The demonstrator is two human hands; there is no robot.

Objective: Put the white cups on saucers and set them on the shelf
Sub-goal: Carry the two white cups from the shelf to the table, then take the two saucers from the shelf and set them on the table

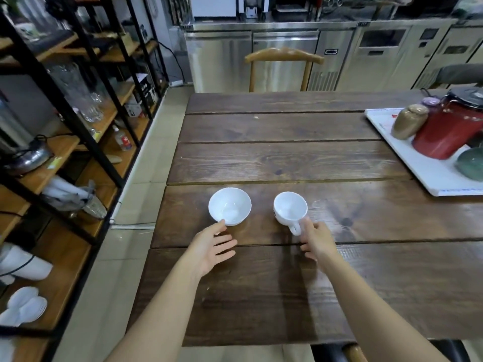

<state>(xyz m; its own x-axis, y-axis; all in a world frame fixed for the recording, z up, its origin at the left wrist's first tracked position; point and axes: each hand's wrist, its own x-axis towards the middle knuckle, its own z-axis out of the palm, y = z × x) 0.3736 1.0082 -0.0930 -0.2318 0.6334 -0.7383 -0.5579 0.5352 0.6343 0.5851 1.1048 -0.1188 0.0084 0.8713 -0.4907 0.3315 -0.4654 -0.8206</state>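
shelf unit [78, 142] stands along the left side, black frame with wooden boards, holding glassware and white saucers [24, 307] on a low board near the bottom left corner. wooden table [287, 158] fills the centre and right.

left hand [211, 246]: forearm extended forward over the table, palm turned inward and slightly up, fingers spread wide and loose. its thumb tip touches or nearly touches the near rim of the left white cup [230, 206]; contact cannot be confirmed. nothing is grasped. that cup sits upright on the table, no handle visible from this angle.

right white cup [290, 209] sits upright on the same plank, well apart from the first, handle pointing toward the person.

right hand [317, 237]: forearm extended forward, back of hand up, fingers curled partly. thumb and forefinger are at the cup handle, close around it; a closed pinch cannot be confirmed. cup base rests on the table.

white tray [428, 173] at the far right carries a red pot [444, 129] and jars.
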